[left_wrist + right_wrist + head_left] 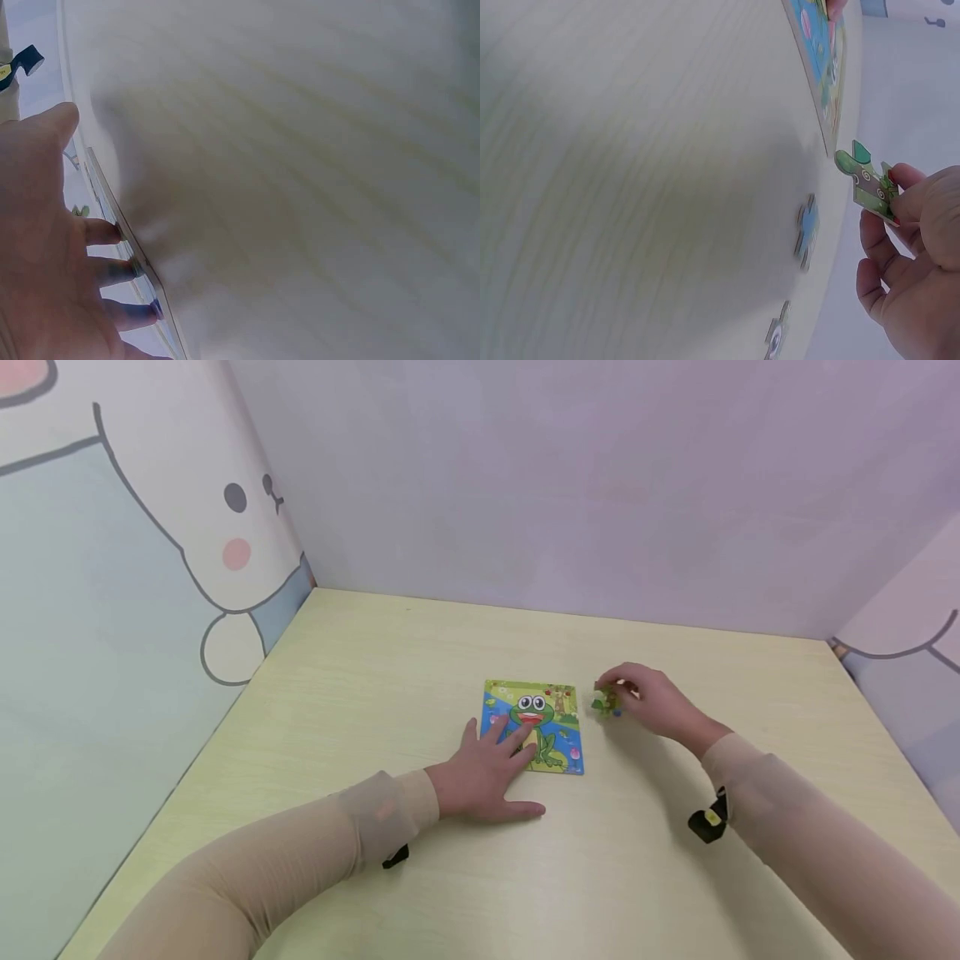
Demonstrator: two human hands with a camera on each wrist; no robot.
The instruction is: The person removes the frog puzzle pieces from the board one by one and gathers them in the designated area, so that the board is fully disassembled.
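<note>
A square frog jigsaw puzzle (566, 735) lies flat on the table, its picture looking whole where it shows. Spread fingers of my left hand (480, 777) rest across its lower left part and cover some of the frog. In the left wrist view, the fingertips of that hand (45, 247) touch the puzzle's edge (127, 232). Right of the puzzle, my right hand (656, 702) pinches a green puzzle piece (870, 184) between thumb and fingers, raised above the table. Under this hand lie a blue puzzle piece (807, 231) and another with an eye-like print (777, 335).
The pale wooden table (360, 677) meets a plain lilac wall (562, 485) at the back. Side panels with cartoon drawings (225, 527) border it at left and right. Dark straps (708, 820) hang under the sleeves at the wrists.
</note>
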